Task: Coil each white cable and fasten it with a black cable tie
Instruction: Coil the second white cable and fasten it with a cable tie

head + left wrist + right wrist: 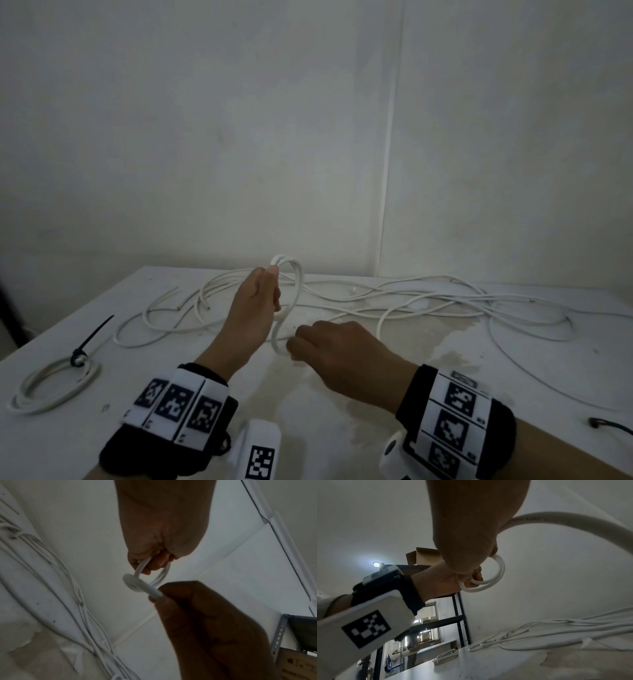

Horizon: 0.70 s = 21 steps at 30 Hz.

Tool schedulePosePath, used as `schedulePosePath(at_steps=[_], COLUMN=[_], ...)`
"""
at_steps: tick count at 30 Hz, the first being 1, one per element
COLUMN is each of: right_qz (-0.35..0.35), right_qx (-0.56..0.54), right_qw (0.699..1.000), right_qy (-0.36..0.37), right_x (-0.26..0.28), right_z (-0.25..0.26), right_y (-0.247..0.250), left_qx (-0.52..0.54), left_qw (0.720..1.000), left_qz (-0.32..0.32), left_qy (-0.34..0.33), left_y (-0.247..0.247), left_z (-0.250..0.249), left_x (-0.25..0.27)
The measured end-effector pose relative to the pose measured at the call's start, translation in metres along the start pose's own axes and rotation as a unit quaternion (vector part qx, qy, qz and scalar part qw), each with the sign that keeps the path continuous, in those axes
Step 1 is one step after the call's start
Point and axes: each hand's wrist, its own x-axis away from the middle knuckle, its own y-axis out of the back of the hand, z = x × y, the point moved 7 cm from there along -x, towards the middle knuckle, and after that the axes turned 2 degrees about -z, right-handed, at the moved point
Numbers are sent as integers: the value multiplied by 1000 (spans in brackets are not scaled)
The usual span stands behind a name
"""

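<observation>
A small coil of white cable (pixel 289 274) was held raised above the middle of the table (pixel 342 394) by the left hand (pixel 255 301), whose fingers were curled round two or three loops gathered against the palm. In the right wrist view the loops (pixel 494 577) were seen standing out past the closed fingers of that hand. Lower and nearer the front edge, the same cable was pinched by the right hand (pixel 337 353) between thumb and curled fingers, with a short stretch running up from it to the coil. The rest of the cable, together with other loose cables (pixel 428 301), was spread in tangled curves along the back edge of the table, from near the left side to the right edge. Near the left edge, a finished coil (pixel 51 387) lay flat, bound by a black cable tie (pixel 82 353) whose long tail pointed towards the back. A dark, thin object (pixel 609 426) lay at the right edge; what it was could not be told.
</observation>
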Motion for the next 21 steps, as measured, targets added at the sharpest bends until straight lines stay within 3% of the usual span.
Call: schedulePosePath(at_steps=[8, 12, 14, 17, 21], right_qz=[-56, -75, -78, -83, -77], right_qx=[-93, -162, -164, -166, -232], right_qw=[993, 977, 972, 967, 939], right_qy=[-42, -117, -148, -175, -243], right_x=[-6, -4, -3, -3, 5], right_z=[-19, -41, -51, -61, -87], right_y=[18, 27, 30, 38, 39], left_qx=[-7, 2, 54, 114, 147], left_qw=[991, 982, 973, 961, 949], left_qz=[135, 183, 207, 225, 233], left_qy=[17, 54, 86, 112, 153], left_y=[-29, -40, -45, -51, -53], left_z=[7, 6, 3, -5, -1], left_x=[19, 26, 30, 32, 36])
